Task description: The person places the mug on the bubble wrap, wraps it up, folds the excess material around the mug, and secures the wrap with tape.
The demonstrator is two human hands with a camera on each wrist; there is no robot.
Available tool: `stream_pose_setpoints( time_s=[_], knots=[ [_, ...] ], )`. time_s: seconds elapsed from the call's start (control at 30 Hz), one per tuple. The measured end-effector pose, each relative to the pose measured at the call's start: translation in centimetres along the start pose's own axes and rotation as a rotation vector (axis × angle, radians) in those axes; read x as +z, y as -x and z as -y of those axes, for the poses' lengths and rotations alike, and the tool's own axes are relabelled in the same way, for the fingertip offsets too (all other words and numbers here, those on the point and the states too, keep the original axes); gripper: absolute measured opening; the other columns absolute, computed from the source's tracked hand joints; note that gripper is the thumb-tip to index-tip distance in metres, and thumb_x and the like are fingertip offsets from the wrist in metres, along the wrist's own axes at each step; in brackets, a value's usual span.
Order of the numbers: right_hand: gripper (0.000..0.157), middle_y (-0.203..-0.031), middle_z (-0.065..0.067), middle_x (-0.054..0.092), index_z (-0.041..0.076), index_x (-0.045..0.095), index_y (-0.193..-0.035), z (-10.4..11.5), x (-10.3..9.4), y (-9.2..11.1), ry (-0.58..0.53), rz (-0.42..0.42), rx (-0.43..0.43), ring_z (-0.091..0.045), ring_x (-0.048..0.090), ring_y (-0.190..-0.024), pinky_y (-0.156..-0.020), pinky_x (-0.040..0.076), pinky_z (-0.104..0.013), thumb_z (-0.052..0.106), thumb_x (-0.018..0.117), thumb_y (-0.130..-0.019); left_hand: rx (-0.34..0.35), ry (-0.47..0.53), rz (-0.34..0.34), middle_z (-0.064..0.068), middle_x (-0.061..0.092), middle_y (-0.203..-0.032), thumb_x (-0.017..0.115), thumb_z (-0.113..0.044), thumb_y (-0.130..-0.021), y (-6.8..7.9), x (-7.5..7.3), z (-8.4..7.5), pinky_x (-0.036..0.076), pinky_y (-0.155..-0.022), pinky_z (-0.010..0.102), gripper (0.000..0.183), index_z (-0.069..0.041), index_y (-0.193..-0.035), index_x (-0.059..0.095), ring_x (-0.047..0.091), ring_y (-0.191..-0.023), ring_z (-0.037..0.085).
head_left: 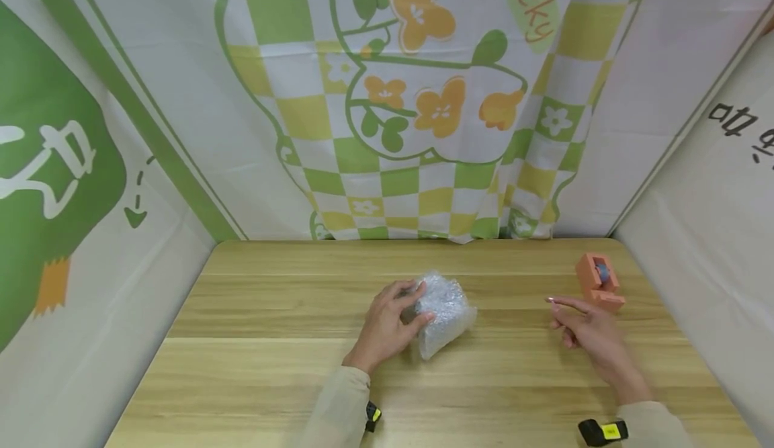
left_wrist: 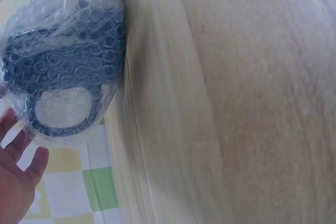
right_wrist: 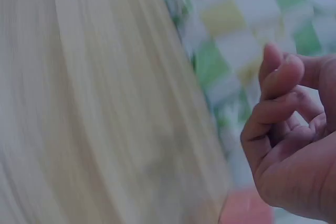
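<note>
A mug in bubble wrap (head_left: 446, 314) lies on the table, left of the dispenser. Through the plastic, the left wrist view shows its dark body and ring-shaped handle (left_wrist: 65, 108). My left hand (head_left: 390, 324) holds the wrapped bundle from its left side, thumb in front and fingers behind. My right hand (head_left: 589, 334) hovers apart from it, just left of an orange tape dispenser (head_left: 598, 280) with a bluish roll. Its index finger points left, the other fingers are curled, and thumb and index tips come close. Whether a clear strip sits at the pale index fingertip I cannot tell.
The wooden table (head_left: 272, 300) ends at a back wall hung with a green-and-yellow checked cloth (head_left: 423, 193). Printed white side panels stand left and right. Both wrists wear small black devices, such as the right one (head_left: 601, 432).
</note>
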State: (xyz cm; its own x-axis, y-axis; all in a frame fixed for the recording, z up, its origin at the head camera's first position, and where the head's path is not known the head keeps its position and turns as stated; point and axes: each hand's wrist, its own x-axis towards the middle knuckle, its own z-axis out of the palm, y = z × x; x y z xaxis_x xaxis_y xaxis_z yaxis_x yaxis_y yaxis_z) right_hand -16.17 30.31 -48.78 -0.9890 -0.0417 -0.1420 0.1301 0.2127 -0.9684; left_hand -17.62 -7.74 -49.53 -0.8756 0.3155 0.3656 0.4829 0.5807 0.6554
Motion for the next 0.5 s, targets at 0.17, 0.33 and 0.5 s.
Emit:
stream_pose_setpoints(
  time_s=[0.17, 0.33, 0.5],
  knots=[
    [0.031, -0.076, -0.005, 0.07, 0.005, 0.067, -0.126, 2.6, 5.0, 0.1, -0.004, 0.026, -0.107, -0.008, 0.047, -0.047, -0.045, 0.044, -0.026, 0.024, 0.064, -0.101, 0.008, -0.01, -0.008, 0.01, 0.056, -0.142, 0.068, -0.04, -0.097, 0.1, 0.2, 0.0, 0.034, -0.111, 0.06, 0.054, -0.01, -0.141, 0.06, 0.049, -0.134, 0.031],
    [0.026, -0.069, -0.008, 0.068, -0.003, 0.069, -0.118, 4.4, 9.7, -0.1, 0.004, 0.037, -0.235, -0.006, 0.04, -0.04, -0.036, 0.037, -0.025, 0.016, 0.067, -0.1, 0.015, -0.018, -0.02, 0.01, 0.057, -0.142, 0.067, -0.04, -0.098, 0.2, 0.4, -0.1, 0.034, -0.111, 0.06, 0.053, -0.01, -0.14, 0.06, 0.049, -0.134, 0.031],
    [0.021, -0.067, -0.021, 0.065, -0.006, 0.07, -0.113, 5.2, 13.1, -0.7, -0.022, 0.059, -0.328, -0.003, 0.036, -0.037, -0.033, 0.031, -0.02, 0.009, 0.067, -0.098, 0.025, -0.035, -0.033, 0.011, 0.058, -0.14, 0.067, -0.039, -0.098, 0.1, 0.4, 0.0, 0.037, -0.109, 0.059, 0.051, -0.01, -0.14, 0.061, 0.05, -0.133, 0.031]
  ],
)
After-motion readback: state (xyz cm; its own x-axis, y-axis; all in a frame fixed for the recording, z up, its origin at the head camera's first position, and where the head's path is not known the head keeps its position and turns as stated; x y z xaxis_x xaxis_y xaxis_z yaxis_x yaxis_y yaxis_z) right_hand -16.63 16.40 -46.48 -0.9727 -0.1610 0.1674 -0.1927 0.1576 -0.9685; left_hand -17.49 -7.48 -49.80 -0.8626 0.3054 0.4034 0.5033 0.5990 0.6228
